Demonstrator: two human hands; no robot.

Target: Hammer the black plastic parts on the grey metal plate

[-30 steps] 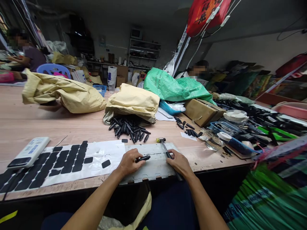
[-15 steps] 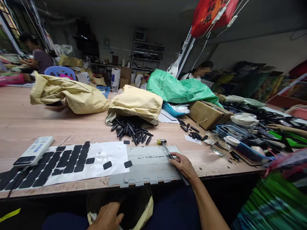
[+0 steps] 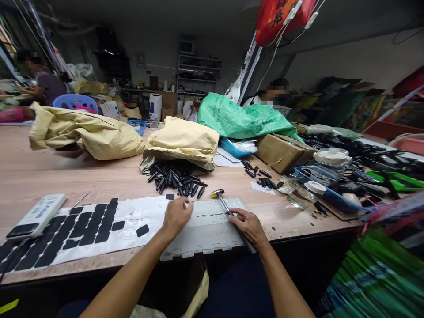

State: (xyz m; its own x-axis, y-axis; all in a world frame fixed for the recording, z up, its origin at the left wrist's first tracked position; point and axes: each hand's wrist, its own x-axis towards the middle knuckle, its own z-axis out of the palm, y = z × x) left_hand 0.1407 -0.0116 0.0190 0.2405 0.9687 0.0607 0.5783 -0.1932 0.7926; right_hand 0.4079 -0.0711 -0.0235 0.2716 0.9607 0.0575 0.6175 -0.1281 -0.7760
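My left hand (image 3: 176, 215) rests on the grey metal plate (image 3: 212, 229) at the table's near edge, fingers curled, reaching toward a pile of black pen-like parts (image 3: 175, 179); I cannot see anything in it. My right hand (image 3: 249, 225) lies on the plate's right side, closed on the handle of a small hammer (image 3: 228, 212) whose head points away from me. A white sheet with rows of black pads (image 3: 82, 223) lies left of the plate, with two loose pads on it.
A white remote-like device (image 3: 36, 212) lies at the far left. Yellow sacks (image 3: 86, 132), a green bag (image 3: 241, 119), a cardboard box (image 3: 281, 152) and cluttered trays (image 3: 318, 176) crowd the table behind. Two other people sit at the back.
My left hand held a black part on the plate, dropped below the table edge, and has come back up onto the plate without it. The right hand stayed on the hammer.
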